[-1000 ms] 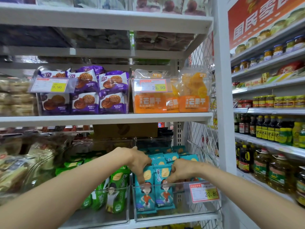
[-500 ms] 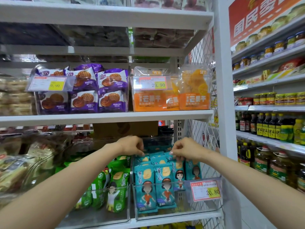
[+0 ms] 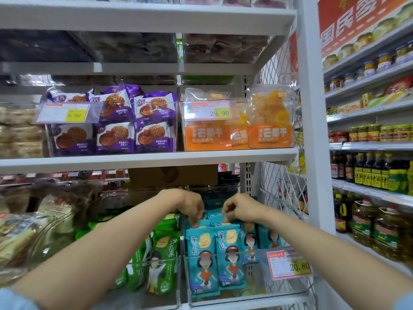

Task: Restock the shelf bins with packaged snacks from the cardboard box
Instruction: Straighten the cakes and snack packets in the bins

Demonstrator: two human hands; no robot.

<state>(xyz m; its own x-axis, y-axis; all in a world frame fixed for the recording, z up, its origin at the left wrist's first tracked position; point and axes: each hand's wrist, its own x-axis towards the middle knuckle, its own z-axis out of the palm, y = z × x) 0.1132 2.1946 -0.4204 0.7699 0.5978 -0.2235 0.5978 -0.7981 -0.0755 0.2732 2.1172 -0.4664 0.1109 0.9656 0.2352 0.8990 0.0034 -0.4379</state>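
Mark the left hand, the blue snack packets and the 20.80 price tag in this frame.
left hand (image 3: 190, 205): head view, back of the hand.
blue snack packets (image 3: 202, 260): head view, printed face of the front left packet.
price tag (image 3: 288, 265): head view, middle of the label.

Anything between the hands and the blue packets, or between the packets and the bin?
Nothing visible. The left hand and right hand pinch the tops of the blue packets, which stand inside the bin. The shelf above is well clear of both hands.
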